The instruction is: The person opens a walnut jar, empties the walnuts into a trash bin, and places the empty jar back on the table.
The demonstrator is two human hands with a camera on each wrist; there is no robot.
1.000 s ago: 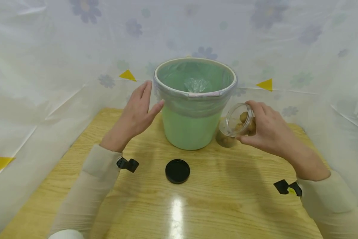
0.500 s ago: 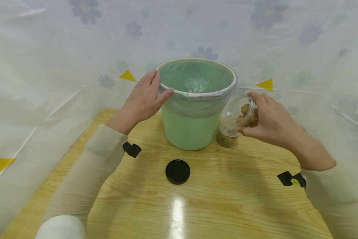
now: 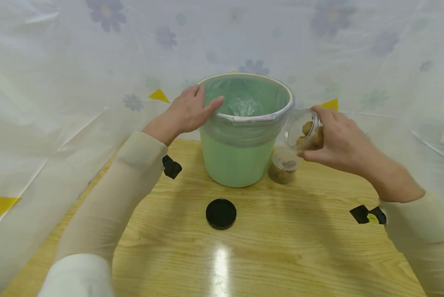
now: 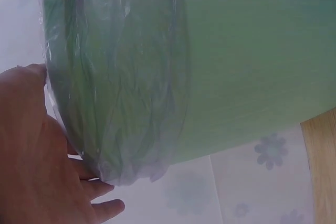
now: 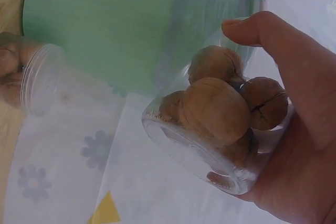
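Clearly my right hand (image 3: 337,138) grips the light, slick clear jar (image 3: 302,130) of walnuts (image 5: 215,106) round its wall. My left hand (image 3: 190,111) rests flat-fingered on the bin (image 3: 244,161) rim.

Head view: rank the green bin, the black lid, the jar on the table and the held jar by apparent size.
1. green bin
2. black lid, held jar and jar on the table: look alike, no firm order.
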